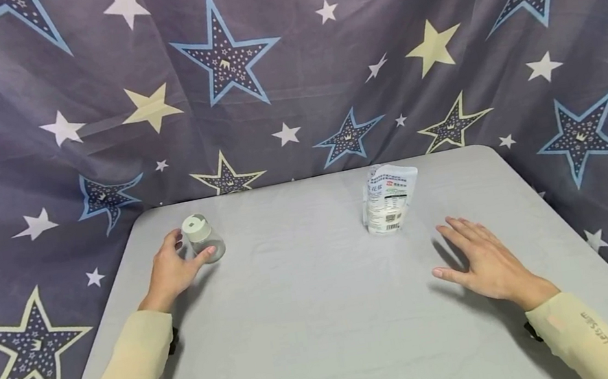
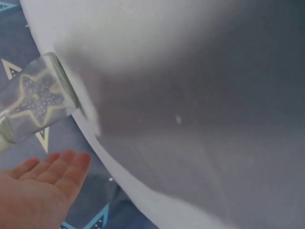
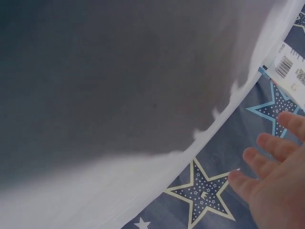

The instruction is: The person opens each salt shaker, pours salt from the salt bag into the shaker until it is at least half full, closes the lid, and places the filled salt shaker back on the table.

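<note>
Clear jar (image 1: 209, 239) sits on desk (image 1: 310, 306), left hand (image 1: 170, 268) beside it, contact hard to tell. Right hand (image 1: 491, 263) is near white pouch (image 1: 390, 199). Both hands' fingers (image 2: 74, 174) look released.

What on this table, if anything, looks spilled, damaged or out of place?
Nothing stands out. The clear jar stands with its pale lid on, the white pouch also stands, and no spill shows on the light grey table.

Left grip (image 1: 172, 274) spread, right grip (image 1: 491, 265) outstretched
</note>
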A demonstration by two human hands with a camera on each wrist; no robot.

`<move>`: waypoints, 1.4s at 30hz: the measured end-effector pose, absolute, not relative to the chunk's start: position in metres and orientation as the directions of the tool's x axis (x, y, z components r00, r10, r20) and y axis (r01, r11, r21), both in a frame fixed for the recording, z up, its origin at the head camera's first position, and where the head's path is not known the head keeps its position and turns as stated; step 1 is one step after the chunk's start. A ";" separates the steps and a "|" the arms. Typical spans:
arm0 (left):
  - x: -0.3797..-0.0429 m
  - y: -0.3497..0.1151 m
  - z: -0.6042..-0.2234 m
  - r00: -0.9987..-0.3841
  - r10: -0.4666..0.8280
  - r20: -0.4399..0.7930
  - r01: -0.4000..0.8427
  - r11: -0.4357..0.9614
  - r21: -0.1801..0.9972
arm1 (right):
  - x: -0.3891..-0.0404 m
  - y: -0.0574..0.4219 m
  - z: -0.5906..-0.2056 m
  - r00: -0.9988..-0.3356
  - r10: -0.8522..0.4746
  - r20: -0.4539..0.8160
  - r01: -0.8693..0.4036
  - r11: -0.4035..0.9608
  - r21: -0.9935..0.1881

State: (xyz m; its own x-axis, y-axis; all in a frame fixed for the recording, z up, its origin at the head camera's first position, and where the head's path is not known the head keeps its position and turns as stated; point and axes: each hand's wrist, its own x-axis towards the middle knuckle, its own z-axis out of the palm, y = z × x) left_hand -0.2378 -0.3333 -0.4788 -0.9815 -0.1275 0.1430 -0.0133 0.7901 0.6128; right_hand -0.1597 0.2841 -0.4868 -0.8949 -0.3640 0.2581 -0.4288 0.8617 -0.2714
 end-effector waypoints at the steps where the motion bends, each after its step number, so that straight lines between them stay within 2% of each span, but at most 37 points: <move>1: -0.238 -0.333 -0.479 -0.981 -0.130 0.143 -0.014 0.786 0.618 | -0.160 0.284 -0.487 -0.893 -0.367 0.260 -0.433 0.860 -0.271; 12: -0.242 -0.330 -0.483 -0.978 -0.133 0.164 0.013 0.738 0.674 | -0.157 0.277 -0.487 -0.888 -0.387 0.248 -0.448 0.850 -0.277; 42: -0.246 -0.321 -0.489 -0.980 -0.183 0.083 -0.067 0.690 0.721 | -0.156 0.269 -0.490 -0.855 -0.421 0.303 -0.501 0.822 -0.272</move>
